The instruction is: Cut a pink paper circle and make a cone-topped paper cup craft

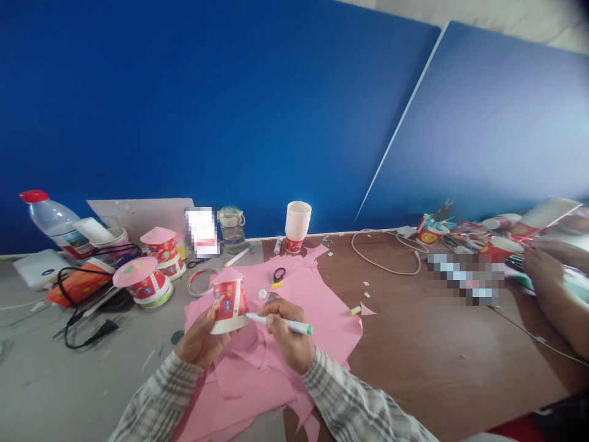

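My left hand (201, 339) grips a red and white paper cup (230, 299), tilted and upside down, with a pink paper piece showing at its top. In my right hand (291, 339) is a white marker pen (286, 323) with a green end. Its tip is at the cup's right side, near the white rim; whether it touches, I cannot tell. Pink paper sheets (322, 319) lie beneath both hands. On them are small scissors (279, 274) with dark handles and a white round cap (262, 294).
Decorated cups with pink tops (135, 273) stand at left, beside black cables, a bottle (59, 224) and a pouch. Behind are a water jar (232, 230), stacked paper cups (298, 224) and another marker (239, 255). Another person's arm (552, 276) works at right among cups and craft supplies.
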`<control>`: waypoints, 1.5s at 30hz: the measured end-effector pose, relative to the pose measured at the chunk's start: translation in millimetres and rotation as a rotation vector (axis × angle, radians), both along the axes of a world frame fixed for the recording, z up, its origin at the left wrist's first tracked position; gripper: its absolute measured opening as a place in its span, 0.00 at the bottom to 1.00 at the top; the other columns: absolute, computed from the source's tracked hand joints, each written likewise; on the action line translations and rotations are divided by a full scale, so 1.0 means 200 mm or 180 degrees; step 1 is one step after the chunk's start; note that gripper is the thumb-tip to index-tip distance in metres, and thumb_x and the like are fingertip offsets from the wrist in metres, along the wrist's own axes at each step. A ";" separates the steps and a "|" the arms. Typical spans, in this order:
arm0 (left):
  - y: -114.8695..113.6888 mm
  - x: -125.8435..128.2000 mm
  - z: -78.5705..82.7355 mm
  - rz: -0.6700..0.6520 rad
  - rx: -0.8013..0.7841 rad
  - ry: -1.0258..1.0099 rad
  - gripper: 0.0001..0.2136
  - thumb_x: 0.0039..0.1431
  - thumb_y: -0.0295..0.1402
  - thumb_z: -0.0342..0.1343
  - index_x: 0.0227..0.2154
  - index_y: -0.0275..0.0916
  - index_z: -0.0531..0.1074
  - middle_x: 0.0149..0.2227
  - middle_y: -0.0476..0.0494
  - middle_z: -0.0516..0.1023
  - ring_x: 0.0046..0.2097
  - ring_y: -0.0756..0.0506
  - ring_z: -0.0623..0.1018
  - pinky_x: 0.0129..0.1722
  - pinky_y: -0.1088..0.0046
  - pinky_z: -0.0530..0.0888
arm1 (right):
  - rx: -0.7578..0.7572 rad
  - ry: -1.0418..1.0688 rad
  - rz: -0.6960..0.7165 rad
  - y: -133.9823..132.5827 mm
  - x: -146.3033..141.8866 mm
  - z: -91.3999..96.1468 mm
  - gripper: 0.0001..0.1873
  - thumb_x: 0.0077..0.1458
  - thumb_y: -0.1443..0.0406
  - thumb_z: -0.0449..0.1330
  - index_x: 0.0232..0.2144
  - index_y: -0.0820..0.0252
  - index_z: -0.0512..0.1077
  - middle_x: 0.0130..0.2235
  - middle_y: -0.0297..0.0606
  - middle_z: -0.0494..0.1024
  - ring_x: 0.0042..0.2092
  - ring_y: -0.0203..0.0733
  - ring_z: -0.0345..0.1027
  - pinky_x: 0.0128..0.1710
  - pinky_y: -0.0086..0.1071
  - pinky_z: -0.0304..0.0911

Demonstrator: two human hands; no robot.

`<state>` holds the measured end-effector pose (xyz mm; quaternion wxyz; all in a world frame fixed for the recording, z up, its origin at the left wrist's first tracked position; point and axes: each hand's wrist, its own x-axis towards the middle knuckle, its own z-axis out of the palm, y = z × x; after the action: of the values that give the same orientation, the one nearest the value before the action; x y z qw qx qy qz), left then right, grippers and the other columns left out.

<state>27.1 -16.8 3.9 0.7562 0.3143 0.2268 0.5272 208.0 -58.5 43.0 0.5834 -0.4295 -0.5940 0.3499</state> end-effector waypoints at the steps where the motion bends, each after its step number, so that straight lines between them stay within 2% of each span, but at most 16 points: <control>1: 0.00 0.00 0.00 0.0022 -0.0012 0.0000 0.15 0.42 0.38 0.54 0.33 0.35 0.72 0.33 0.36 0.79 0.37 0.34 0.73 0.39 0.52 0.68 | -0.0018 0.0029 0.0047 0.00 0.00 0.00 0.12 0.46 0.67 0.53 0.23 0.59 0.77 0.18 0.30 0.70 0.20 0.36 0.62 0.22 0.26 0.59; 7: 0.00 0.01 0.02 0.0030 -0.0018 -0.0014 0.16 0.41 0.37 0.55 0.34 0.35 0.72 0.31 0.38 0.79 0.38 0.34 0.73 0.41 0.53 0.67 | -0.0253 0.0277 0.0342 0.01 0.01 -0.02 0.11 0.46 0.64 0.54 0.21 0.59 0.76 0.17 0.29 0.69 0.20 0.35 0.60 0.21 0.25 0.56; 11: 0.00 0.01 0.01 -0.0008 0.0046 0.0040 0.18 0.41 0.38 0.56 0.36 0.35 0.70 0.31 0.37 0.79 0.39 0.33 0.72 0.42 0.52 0.65 | -0.0298 0.0695 0.0191 0.02 0.02 -0.02 0.10 0.47 0.63 0.55 0.22 0.60 0.74 0.16 0.28 0.67 0.19 0.34 0.59 0.21 0.25 0.56; 14: 0.01 0.01 -0.02 0.0047 0.0066 0.0103 0.18 0.41 0.36 0.56 0.38 0.35 0.69 0.33 0.36 0.78 0.41 0.33 0.71 0.43 0.52 0.65 | -0.0204 0.0786 0.0075 0.01 0.02 -0.01 0.10 0.47 0.61 0.56 0.26 0.60 0.75 0.18 0.29 0.69 0.20 0.35 0.61 0.20 0.25 0.58; 18: 0.02 0.01 -0.03 0.0120 0.0085 0.0182 0.19 0.41 0.34 0.57 0.39 0.35 0.68 0.35 0.35 0.78 0.44 0.33 0.69 0.43 0.54 0.65 | 0.0078 0.0423 0.0033 -0.01 0.00 0.00 0.10 0.50 0.62 0.55 0.32 0.58 0.75 0.24 0.34 0.75 0.26 0.39 0.68 0.26 0.28 0.64; 21: 0.01 0.03 0.00 0.0089 0.0130 0.0301 0.21 0.39 0.33 0.58 0.41 0.34 0.67 0.36 0.34 0.77 0.44 0.32 0.68 0.43 0.53 0.65 | 0.0377 0.0106 0.0031 -0.02 -0.01 0.00 0.10 0.52 0.63 0.55 0.35 0.56 0.74 0.30 0.36 0.77 0.30 0.42 0.71 0.33 0.31 0.66; 24: 0.00 0.04 0.02 0.0022 0.0179 0.0387 0.23 0.37 0.32 0.60 0.41 0.35 0.67 0.38 0.33 0.76 0.44 0.31 0.68 0.42 0.52 0.65 | 0.0579 -0.0075 0.0058 -0.02 -0.02 -0.01 0.10 0.53 0.65 0.54 0.37 0.56 0.73 0.31 0.36 0.78 0.31 0.42 0.71 0.35 0.32 0.66; 31: -0.01 0.06 0.04 0.0065 0.0182 0.0470 0.23 0.35 0.32 0.61 0.40 0.37 0.68 0.38 0.34 0.76 0.43 0.29 0.68 0.40 0.50 0.65 | 0.0520 -0.0232 0.0199 -0.04 -0.04 -0.02 0.13 0.56 0.64 0.53 0.43 0.55 0.70 0.34 0.37 0.76 0.34 0.43 0.72 0.36 0.32 0.66; 38: -0.02 0.08 0.07 0.0164 0.0216 0.0525 0.22 0.34 0.30 0.61 0.38 0.36 0.69 0.36 0.33 0.77 0.41 0.29 0.69 0.39 0.49 0.66 | 0.0600 -0.0482 0.0188 -0.04 -0.05 -0.03 0.13 0.56 0.65 0.53 0.44 0.53 0.69 0.37 0.38 0.76 0.38 0.44 0.72 0.40 0.34 0.66; 45: -0.02 0.09 0.06 0.0219 0.0201 0.0725 0.24 0.33 0.31 0.62 0.39 0.37 0.68 0.36 0.36 0.77 0.41 0.31 0.70 0.40 0.49 0.66 | 0.0542 -0.0567 0.0219 -0.04 -0.05 -0.04 0.13 0.56 0.66 0.53 0.44 0.54 0.69 0.36 0.38 0.76 0.37 0.44 0.72 0.38 0.33 0.66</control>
<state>44.5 -21.0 16.7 0.6967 0.3878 0.3052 0.5206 197.6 -67.1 34.8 0.5503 -0.3871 -0.6854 0.2785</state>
